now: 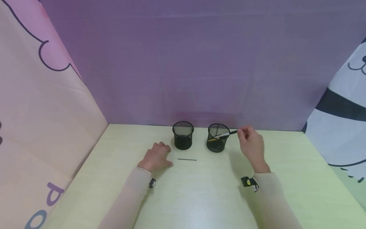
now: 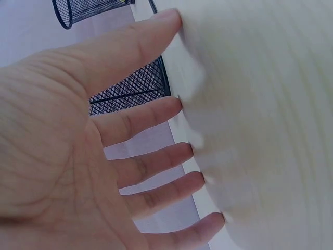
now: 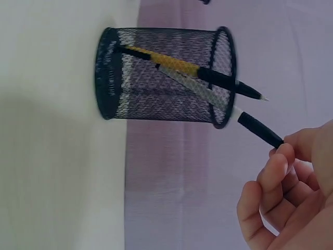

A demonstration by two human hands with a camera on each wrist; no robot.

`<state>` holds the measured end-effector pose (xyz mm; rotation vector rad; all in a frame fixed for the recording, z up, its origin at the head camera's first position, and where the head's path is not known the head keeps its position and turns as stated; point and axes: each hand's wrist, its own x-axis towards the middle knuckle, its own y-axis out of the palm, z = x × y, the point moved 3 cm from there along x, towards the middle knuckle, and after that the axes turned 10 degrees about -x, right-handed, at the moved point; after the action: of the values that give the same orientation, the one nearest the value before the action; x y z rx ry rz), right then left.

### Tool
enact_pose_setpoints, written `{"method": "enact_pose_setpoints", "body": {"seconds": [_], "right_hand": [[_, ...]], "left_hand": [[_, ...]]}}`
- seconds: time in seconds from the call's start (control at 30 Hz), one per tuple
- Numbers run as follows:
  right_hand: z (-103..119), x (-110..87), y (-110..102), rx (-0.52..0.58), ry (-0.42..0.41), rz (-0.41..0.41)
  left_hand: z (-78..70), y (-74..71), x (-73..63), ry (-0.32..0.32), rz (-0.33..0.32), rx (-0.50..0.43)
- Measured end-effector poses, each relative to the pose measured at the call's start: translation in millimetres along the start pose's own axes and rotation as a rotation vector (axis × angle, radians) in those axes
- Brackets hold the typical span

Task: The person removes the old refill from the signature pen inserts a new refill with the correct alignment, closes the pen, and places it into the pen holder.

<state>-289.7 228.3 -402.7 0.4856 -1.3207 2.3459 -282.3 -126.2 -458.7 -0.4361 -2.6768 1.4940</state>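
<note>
My right hand (image 1: 252, 146) pinches the black end of a white-and-black pen (image 3: 257, 128) between thumb and fingers. The pen slants through the mouth of the right black mesh pen holder (image 1: 216, 147), its far end inside. A yellow-and-black pen (image 3: 177, 64) leans in the same holder, its tip sticking out past the rim. My left hand (image 1: 156, 156) is spread on the table left of the holders, with fingertips (image 2: 179, 107) touching the tabletop. Just right of its thumb lies a thin dark pen refill (image 1: 187, 159) on the table.
A second black mesh pen holder (image 1: 183, 143) stands upright to the left of the first, near the table's back edge. The pale table (image 1: 194, 197) meets a purple cloth backdrop (image 1: 177, 63). Printed cloths hang along the left and right sides.
</note>
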Motion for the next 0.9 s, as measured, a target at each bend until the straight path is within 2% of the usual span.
{"method": "enact_pose_setpoints", "body": {"seconds": [0.2, 0.43, 0.9], "right_hand": [[0.7, -1.8, 10.1, 0.031, -0.033, 0.018], [-1.1, -5.6, 20.5, 0.052, -0.033, 0.069], [-5.7, -4.0, 23.8, 0.055, -0.034, 0.065]], "left_hand": [[-1.4, 0.2, 0.3, 0.012, 0.009, 0.008], [-0.6, 2.2, 1.6, 0.021, 0.01, 0.014], [-2.0, 0.8, 0.9, 0.011, 0.014, 0.027]]}}
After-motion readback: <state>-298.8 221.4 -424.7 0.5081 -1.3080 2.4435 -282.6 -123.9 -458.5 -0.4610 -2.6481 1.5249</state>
